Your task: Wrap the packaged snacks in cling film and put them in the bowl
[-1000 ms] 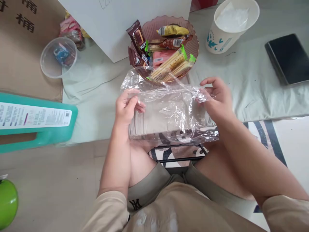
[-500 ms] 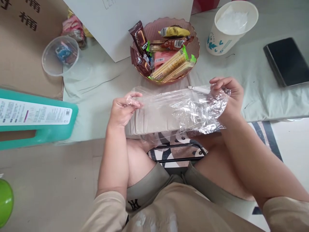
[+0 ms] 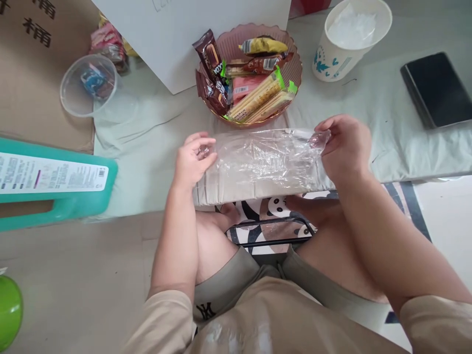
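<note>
A clear plastic bag (image 3: 263, 160) is stretched flat between my two hands, just above the front edge of the cloth-covered surface. My left hand (image 3: 193, 160) is closed on the bag's left end, thumb against fingers. On the other side my right hand (image 3: 344, 147) pinches a bunched corner, its fingers curled in. Just beyond the bag stands a pink scalloped bowl (image 3: 254, 32) holding several wrapped snacks, among them brown cocoa packets (image 3: 210, 56) and biscuit sticks in green-ended wrappers (image 3: 256, 98).
A paper cup (image 3: 330, 59) with crumpled clear plastic in it stands back right, near a black phone-like device (image 3: 440, 91). Leftward are a clear plastic tub (image 3: 114, 78), a teal container (image 3: 84, 209) and a cardboard box (image 3: 37, 88). A white box (image 3: 177, 44) stands behind.
The bag has been spread flatter and lies straighter between my hands. My right hand has turned inward and its fingers have curled closer. A white strip near it no longer shows clearly.
</note>
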Demonstrator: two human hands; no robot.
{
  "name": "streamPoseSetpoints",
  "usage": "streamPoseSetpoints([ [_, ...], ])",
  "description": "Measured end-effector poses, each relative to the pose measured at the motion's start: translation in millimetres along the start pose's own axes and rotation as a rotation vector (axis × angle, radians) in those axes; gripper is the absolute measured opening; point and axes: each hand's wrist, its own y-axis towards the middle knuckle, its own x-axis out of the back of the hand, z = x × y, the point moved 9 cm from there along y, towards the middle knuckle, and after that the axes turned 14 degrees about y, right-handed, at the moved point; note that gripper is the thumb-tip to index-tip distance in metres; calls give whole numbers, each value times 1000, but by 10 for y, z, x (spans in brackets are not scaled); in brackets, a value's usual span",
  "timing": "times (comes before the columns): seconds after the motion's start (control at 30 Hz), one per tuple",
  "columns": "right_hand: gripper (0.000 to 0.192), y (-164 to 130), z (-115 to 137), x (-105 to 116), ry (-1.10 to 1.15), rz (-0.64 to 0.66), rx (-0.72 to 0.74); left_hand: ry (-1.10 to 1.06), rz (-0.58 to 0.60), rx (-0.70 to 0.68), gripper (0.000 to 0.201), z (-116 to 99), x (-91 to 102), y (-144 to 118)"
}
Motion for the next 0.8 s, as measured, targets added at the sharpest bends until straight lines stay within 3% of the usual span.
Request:
streamPoseSetpoints([
  [0.03,4,-12,24,-8,-127,24,38,6,8,-2,36,22,-17,9],
  [0.1,21,-65,103,-56,-398,99,160,-28,1,10,43,61,-21,20],
  [0.2,42,-180,217,-117,-709,176,321,-59,-29,45,34,84,4,16],
  [0.3,37,-273,398,-127,-878,141,463,-60,30,65,20,47,-48,-9],
  [0.4,25,-324,528,-207,-880,165,544,-110,86,26,12,-65,-94,-57],
  [0.5,22,-341,456,-461,-881,362,497,-253,149,4,13,-183,-143,-133],
  [0.67,26,-404,240,-973,-951,625,373,-340,396,-5,26,-351,-394,-315],
  [0.73,31,-439,90,-1140,-928,754,243,-279,467,-6,27,-372,-490,-375],
  [0.8,35,-499,-133,-1228,-892,902,20,-215,493,-14,27,-380,-538,-406],
])
